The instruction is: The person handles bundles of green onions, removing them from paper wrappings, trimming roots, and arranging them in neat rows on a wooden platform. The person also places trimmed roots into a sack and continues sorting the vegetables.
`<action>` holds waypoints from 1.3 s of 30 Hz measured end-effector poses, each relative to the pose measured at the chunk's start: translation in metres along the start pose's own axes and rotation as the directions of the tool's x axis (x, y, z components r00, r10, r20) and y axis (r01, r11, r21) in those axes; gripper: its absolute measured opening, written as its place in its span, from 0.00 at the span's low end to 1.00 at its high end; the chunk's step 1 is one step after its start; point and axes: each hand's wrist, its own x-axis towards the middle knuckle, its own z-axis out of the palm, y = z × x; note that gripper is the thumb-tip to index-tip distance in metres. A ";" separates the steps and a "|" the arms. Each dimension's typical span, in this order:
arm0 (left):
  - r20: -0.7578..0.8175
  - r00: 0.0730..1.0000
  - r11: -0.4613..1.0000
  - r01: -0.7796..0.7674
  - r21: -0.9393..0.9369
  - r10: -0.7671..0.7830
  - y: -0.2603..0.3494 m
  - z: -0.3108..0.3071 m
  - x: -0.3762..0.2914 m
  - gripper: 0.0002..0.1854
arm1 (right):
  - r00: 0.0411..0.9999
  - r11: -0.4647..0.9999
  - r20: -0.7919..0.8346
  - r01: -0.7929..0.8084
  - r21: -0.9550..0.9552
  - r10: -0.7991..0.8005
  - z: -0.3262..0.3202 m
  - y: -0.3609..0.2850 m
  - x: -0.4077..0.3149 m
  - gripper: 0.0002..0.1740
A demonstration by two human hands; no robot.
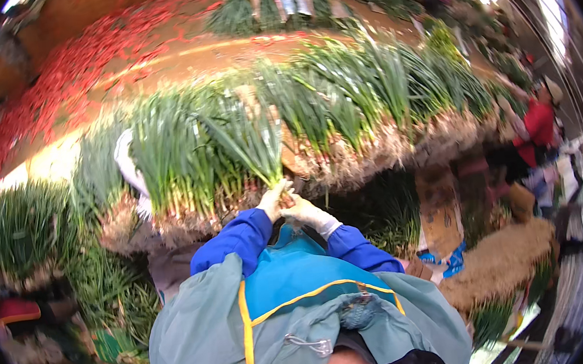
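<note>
Before my chest, my left hand (pixel 272 201), in a pale glove, grips a small bunch of green onions (pixel 266 155) near the root end. Its leaves fan up and away over the table. My right hand (pixel 306 213), also gloved, closes around the lower end of the same bunch, just beside the left; the roots are mostly hidden by the fingers. Directly behind the held bunch lies a long row of green onions (pixel 176 151), roots towards me. More of the row (pixel 356 90) extends to the right, with pale, tangled roots (pixel 357 151) along the near edge.
Red scraps (pixel 97 58) are strewn across the brown tabletop (pixel 188 59). Smaller bunches (pixel 236 14) lie at the far side. A person in a red top (pixel 539 126) reaches in at the right. Below, root-ended onion piles (pixel 502 261) and loose greens (pixel 111 291) flank me.
</note>
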 end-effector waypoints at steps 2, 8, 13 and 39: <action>0.080 0.997 1.000 0.013 0.027 -0.015 -0.012 -0.003 0.002 0.22 | 0.993 0.973 -0.021 0.116 0.200 -0.114 0.003 0.016 0.005 0.24; -0.095 0.980 0.984 -0.175 0.029 0.177 -0.023 0.014 -0.008 0.12 | 0.993 0.988 -0.057 -0.096 0.124 0.104 0.003 0.031 0.005 0.14; -0.160 0.922 0.931 -0.330 0.155 0.353 0.034 0.044 -0.056 0.22 | 0.992 0.991 -0.114 0.073 0.116 -0.060 0.021 -0.012 0.007 0.12; 0.209 0.965 0.977 -0.122 -0.175 0.158 0.159 0.049 0.023 0.05 | 0.907 0.777 -0.412 -0.323 -0.540 0.091 -0.022 0.040 -0.061 0.19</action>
